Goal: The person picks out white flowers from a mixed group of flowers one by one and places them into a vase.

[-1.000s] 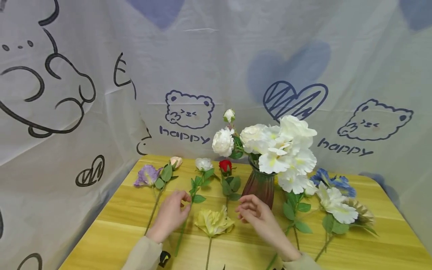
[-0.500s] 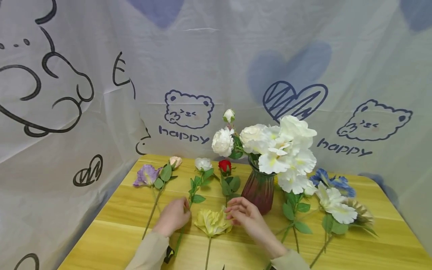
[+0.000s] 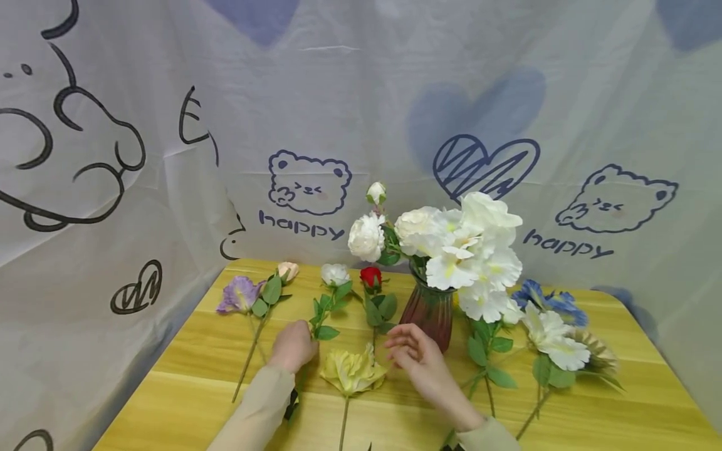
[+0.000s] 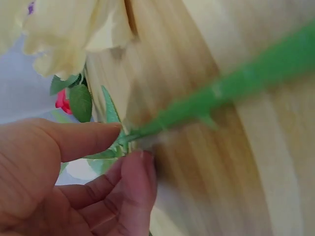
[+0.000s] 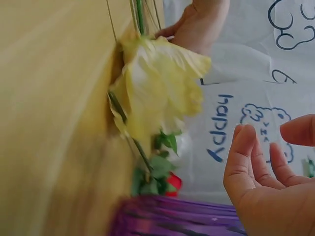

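Note:
My left hand (image 3: 294, 347) pinches the green stem (image 4: 206, 101) of a white rose (image 3: 335, 274) between thumb and fingertips, just below its leaves. In the head view that rose lies with its head toward the back of the table. My right hand (image 3: 420, 363) hovers with loosely bent fingers, holding nothing, in front of the reddish glass vase (image 3: 429, 316). Between the hands lies a yellow flower (image 3: 351, 373), its stem toward me. White flowers (image 3: 474, 250) fill the vase.
A purple flower (image 3: 239, 294) and a pale pink rosebud (image 3: 288, 270) lie at the left of the wooden table (image 3: 175, 388). Behind the yellow flower is a red rose (image 3: 370, 277). White (image 3: 555, 338) and blue flowers (image 3: 564, 305) lie right of the vase. Printed cloth hangs behind.
My left hand has moved slightly forward and its fingers have closed on the white rose's stem. My right hand has shifted a little left toward the yellow flower. The view has turned slightly.

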The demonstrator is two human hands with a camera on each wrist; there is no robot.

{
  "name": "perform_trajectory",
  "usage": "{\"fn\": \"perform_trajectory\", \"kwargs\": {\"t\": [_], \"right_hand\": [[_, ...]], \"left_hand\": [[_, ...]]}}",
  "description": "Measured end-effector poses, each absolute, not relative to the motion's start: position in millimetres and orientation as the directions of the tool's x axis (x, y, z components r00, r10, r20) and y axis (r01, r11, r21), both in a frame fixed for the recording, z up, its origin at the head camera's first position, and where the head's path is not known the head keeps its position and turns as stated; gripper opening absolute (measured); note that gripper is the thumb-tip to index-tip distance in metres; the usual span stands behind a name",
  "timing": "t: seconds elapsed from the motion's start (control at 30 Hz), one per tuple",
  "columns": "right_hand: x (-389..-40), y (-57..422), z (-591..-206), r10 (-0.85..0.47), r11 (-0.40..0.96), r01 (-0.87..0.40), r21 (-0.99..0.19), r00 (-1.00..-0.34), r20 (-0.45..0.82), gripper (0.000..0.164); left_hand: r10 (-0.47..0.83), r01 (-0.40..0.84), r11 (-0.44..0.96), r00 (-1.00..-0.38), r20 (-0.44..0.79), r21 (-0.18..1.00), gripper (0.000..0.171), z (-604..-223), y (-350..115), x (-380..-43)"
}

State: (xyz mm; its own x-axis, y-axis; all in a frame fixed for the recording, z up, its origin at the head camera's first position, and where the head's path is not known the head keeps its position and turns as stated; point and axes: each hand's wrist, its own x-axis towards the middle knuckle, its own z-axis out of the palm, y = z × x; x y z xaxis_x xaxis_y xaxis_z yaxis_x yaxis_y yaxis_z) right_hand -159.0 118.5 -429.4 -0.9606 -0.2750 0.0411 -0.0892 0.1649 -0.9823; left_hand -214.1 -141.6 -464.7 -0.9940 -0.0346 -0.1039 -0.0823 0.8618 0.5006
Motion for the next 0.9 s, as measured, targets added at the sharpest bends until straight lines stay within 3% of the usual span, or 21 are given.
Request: {"fn": "perform_trajectory", "kwargs": {"t": [0.27,0.43,0.6,0.77,0.9], "right_hand": [[-157,129,-400,-0.194,0.277,-0.221,-0.935,-0.966,0.17,0.025],[-156,136,-388,-0.185,0.364,-0.408,-0.837,-0.913,0.364,0.026],[-159,141,-387,-0.176,0.503,-0.645,-0.576,-0.729,0.662,0.029],[-164,147,-388,-0.189,0.641,-0.693,-0.331,-0.561,0.806,0.033],[-169,153,-387,-0.223,0.67,-0.719,-0.186,-0.433,0.873,0.036]], "left_hand": [[-0.051,-0.116,0.851,-0.989,-0.14,0.513,0.033,-466,-144,-222],[-0.044,-0.152,0.837,-0.976,-0.213,0.526,0.042,-463,-146,-225],[-0.077,-0.21,0.819,-0.962,-0.261,0.534,0.044,-464,-149,-227],[-0.075,-0.218,0.804,-0.96,-0.269,0.554,0.035,-466,-151,-227],[-0.055,-0.219,0.743,-0.962,-0.267,0.633,0.033,-467,-155,-226]]}}
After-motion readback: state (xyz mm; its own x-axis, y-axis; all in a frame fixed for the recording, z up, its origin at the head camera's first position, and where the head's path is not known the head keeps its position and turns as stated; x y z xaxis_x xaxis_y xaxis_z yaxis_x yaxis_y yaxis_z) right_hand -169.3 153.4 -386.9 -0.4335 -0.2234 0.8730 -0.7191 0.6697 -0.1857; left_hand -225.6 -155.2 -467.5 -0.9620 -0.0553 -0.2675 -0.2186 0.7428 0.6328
